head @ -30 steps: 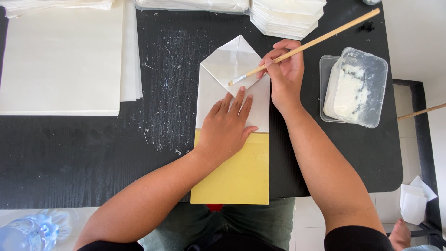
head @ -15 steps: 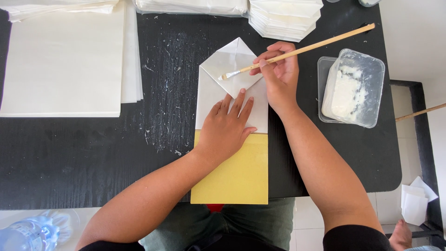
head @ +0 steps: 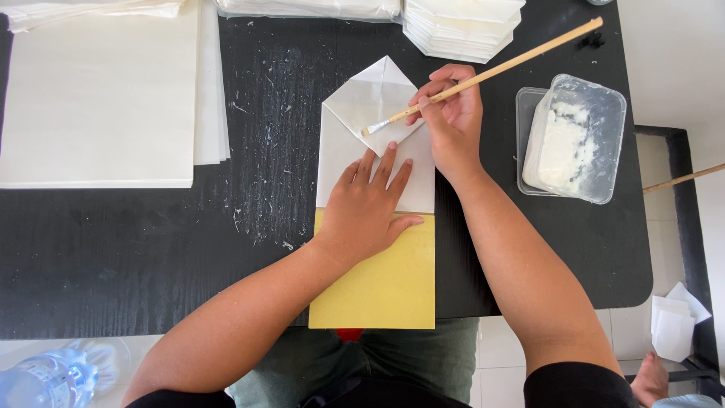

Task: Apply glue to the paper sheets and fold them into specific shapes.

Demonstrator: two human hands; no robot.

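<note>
Two hands at work on a black table. Nearest, the left hand lies flat, fingers spread, on a white folded paper with a pointed top flap, set over a yellow board. Just beyond those fingers, the right hand pinches a thin wooden brush, bristles touching the flap. Right of them, a clear tub of white paste. Since half a second ago, the brush tip has moved rightward along the flap.

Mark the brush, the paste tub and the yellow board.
brush (head: 491,73), head view, mid handle.
paste tub (head: 613,113), head view, clear right wall.
yellow board (head: 385,291), head view, bare middle.
</note>
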